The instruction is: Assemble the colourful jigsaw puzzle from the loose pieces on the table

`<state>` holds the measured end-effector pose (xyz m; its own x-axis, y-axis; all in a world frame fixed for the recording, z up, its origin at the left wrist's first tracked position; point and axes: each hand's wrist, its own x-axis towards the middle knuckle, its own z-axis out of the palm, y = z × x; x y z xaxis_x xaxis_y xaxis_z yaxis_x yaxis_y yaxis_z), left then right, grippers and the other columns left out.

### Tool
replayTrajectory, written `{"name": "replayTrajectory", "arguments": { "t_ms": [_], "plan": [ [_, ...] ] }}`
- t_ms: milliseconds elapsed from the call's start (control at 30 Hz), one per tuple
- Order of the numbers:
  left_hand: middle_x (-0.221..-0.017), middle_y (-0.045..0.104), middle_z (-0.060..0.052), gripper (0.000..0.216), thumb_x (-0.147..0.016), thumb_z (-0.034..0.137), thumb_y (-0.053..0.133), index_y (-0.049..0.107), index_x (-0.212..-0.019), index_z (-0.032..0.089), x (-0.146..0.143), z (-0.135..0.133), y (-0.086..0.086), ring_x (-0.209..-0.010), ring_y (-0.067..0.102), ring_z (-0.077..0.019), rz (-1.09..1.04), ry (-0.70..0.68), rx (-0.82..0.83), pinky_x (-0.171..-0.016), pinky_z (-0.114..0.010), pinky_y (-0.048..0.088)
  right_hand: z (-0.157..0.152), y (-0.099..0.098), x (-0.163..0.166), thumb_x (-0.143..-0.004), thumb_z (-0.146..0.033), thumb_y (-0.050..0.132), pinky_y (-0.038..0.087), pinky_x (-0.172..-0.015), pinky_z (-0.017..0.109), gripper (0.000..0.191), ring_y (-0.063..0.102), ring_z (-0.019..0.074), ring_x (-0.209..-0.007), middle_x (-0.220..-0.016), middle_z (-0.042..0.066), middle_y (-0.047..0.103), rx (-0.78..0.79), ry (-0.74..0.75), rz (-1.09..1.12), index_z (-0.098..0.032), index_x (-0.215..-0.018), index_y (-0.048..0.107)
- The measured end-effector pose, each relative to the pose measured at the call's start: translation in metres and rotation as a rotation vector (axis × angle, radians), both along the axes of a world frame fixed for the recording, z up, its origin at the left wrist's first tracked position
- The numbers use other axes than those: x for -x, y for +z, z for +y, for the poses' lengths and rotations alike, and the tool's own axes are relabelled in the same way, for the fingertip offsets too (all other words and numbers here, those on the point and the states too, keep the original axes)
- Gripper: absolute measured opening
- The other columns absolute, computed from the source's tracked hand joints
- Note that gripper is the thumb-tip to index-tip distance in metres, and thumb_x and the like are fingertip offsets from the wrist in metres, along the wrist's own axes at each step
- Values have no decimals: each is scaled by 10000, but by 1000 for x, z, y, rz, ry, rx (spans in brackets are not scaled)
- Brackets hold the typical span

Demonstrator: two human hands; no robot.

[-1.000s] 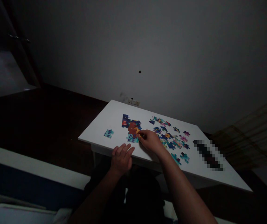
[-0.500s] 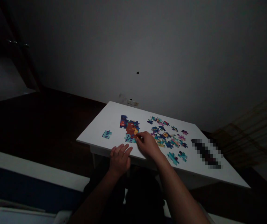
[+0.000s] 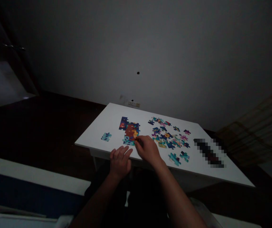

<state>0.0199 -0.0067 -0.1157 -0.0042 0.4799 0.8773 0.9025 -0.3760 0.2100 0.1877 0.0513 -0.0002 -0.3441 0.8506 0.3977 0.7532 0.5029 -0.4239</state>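
At the front edge of the table the left hand lies flat, fingers spread, and the right hand curls its fingertips against the near corner of the puzzle, any pinch hidden; its thin, light card pieces probably bend and lift best by their edges.

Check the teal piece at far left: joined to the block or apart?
Apart: the teal piece lies alone on the white table, bare surface between it and the joined block.

Both forearms show bare to the picture's lower edge, as do the left hand and right hand. Between them, dark clothing covers the lap, its detail lost in dimness.
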Motion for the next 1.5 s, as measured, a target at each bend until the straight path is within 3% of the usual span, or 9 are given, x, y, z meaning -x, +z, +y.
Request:
{"name": "replayTrajectory", "arguments": {
  "t_ms": [233, 433, 567, 667, 800, 933, 1033, 1200, 1500],
  "plan": [
    [-1271, 804, -55, 420, -881, 173, 646, 737, -1275, 286, 0, -3, 4, -1234, 677, -284, 21, 24, 35, -1215, -489, 305, -2, 4, -2, -940, -115, 567, 487, -1044, 384, 369, 660, 269, -1153, -1210, 92, 792, 1, 19, 14, -212, -1223, 784],
    [-1279, 795, -64, 419, -881, 167, 648, 747, -1271, 284, -2, -7, 10, -1252, 663, -296, 6, 33, 77, -1211, -499, 315, -4, 7, -1, -975, -229, 657, 481, -1047, 410, 285, 626, 285, -1179, -1213, 72, 785, -17, 55, -93, -281, -1182, 846],
    [-1312, 774, -84, 392, -885, 146, 642, 748, -1245, 262, -5, -15, 30, -1263, 647, -316, -28, 33, 209, -1189, -527, 347, -3, 8, 0, -989, -268, 662, 483, -1049, 417, 261, 631, 284, -1174, -1207, 71, 786, -20, 46, -102, -291, -1163, 856],
    [-1399, 736, -114, 473, -903, 151, 622, 695, -1364, 233, -8, -20, 51, -1257, 644, -337, 21, 29, 310, -1132, -542, 380, -2, 7, 2, -979, -241, 647, 484, -1045, 423, 282, 632, 287, -1171, -1197, 75, 787, -31, 59, -88, -278, -1171, 850],
    [-1583, 628, -120, 614, -877, 124, 605, 606, -1483, 222, -11, -18, 65, -1451, 552, -351, 100, -40, 336, -1156, -555, 338, 1, 6, -5, -949, -147, 576, 488, -1047, 399, 337, 654, 265, -1135, -1157, 81, 794, -84, 59, 63, -231, -1162, 824],
    [-1512, 694, -82, 587, -857, 122, 612, 643, -1426, 263, -15, -14, 63, -1409, 605, -330, 99, -80, 343, -1099, -546, 363, 11, 9, -40, -899, -58, 468, 490, -1061, 384, 434, 676, 252, -1147, -1155, 93, 796, -105, -193, 211, -201, -1125, 809],
    [-1488, 712, -73, 566, -846, 123, 625, 670, -1391, 266, -16, -12, 60, -1377, 630, -326, 59, -70, 343, -1079, -533, 381, 22, 17, -73, -926, -87, 488, 492, -1047, 418, 427, 666, 292, -1170, -1207, 124, 792, -32, -386, 76, -178, -1194, 808],
    [-1465, 728, -59, 575, -834, 116, 639, 692, -1382, 284, -18, -12, 57, -1350, 645, -330, 24, -55, 313, -1082, -525, 390, 35, 20, -101, -936, -306, 719, 484, -1073, 466, 387, 652, 344, -1224, -1259, 156, 788, 80, -331, -167, -204, -1302, 793],
    [-1448, 741, -43, 535, -859, 118, 639, 709, -1369, 263, -17, -13, 44, -1351, 653, -308, 45, -66, 245, -1114, -503, 380, 47, 12, -108, -887, -253, 776, 429, -1176, 485, 496, 630, 316, -1319, -1379, 142, 747, 132, -241, -130, -194, -1379, 750]
  ]
}}
